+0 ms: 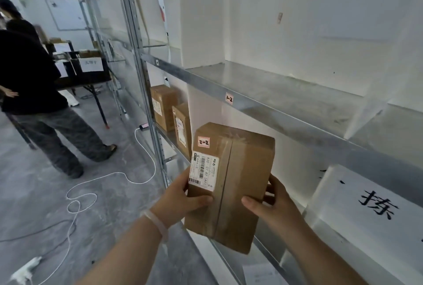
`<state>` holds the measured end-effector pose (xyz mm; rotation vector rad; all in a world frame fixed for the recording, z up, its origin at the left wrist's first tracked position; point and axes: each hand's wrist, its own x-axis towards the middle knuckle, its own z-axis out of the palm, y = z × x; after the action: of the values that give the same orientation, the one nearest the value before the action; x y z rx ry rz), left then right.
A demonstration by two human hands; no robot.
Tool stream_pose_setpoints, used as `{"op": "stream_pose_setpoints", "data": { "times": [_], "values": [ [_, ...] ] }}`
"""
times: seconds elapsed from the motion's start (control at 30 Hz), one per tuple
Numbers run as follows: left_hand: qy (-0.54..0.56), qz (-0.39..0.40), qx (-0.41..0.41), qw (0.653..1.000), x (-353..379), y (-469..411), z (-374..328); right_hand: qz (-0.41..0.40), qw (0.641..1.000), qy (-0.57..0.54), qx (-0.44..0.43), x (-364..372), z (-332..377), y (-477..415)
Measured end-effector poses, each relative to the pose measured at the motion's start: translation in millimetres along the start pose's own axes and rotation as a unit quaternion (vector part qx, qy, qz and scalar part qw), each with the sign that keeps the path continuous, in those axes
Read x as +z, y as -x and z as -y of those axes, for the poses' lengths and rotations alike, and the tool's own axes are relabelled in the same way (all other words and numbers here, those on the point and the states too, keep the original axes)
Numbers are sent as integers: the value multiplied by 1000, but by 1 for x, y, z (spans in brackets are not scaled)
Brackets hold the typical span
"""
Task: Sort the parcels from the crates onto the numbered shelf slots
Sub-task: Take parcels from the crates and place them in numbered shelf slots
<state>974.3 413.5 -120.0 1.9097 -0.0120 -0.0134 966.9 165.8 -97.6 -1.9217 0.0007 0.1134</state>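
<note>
Fingers [201, 200] of both hands clamped the 2-2 parcel [231, 184] at centre frame, just in front of the shelf rack.

The left hand [180, 197] gripped the parcel's near left edge with its thumb over the lower corner of the shipping label [202, 171], while the right hand [272, 204] wrapped the right side, thumb on the front face and fingers curled behind; both forearms rose from the bottom of the frame, wrists slightly bent inward. The parcel was held tilted, clear of any shelf, with its handwritten sticker [203, 142] reading 2-2. The shelf edge tag [229, 98] just above it read 1-2, so the parcel probably belonged on the level below, beside the two boxes [170, 115] standing at centre left. Doing this well would mean matching sticker to tag first, then sliding the parcel in with the label facing out.
</note>
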Motion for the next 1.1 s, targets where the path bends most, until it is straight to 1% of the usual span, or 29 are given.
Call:
{"op": "stream_pose_setpoints", "data": {
  "times": [0.13, 0.3, 0.4, 0.57, 0.67, 0.73, 0.9, 1.1],
  "values": [
    [4, 44, -5, 999, -3, -37, 12, -51, 999, 2, 10, 14, -8, -22],
    [-6, 122, 13, 992, -14, -93, 20, -112, 993, -28, 40, 33, -12, -51],
    [-13, 161, 21, 987, -26, -128, 22, -148, 987, -28, 54, 48, -10, -73],
    [-1, 209, 67, 976, -48, -174, 29, -200, 978, -25, 49, 70, -9, -111],
    [-41, 221, 112, 968, -63, -192, 43, -227, 972, -25, 49, 86, -12, -134],
    [-78, 217, 126, 965, -73, -198, 59, -244, 968, -26, 55, 97, -20, -145],
    [-116, 216, 86, 966, -94, -207, 94, -282, 956, -47, 62, 125, -36, -160],
    [-151, 247, 103, 952, -111, -218, 108, -287, 954, -50, 67, 140, -32, -175]
  ]
}}
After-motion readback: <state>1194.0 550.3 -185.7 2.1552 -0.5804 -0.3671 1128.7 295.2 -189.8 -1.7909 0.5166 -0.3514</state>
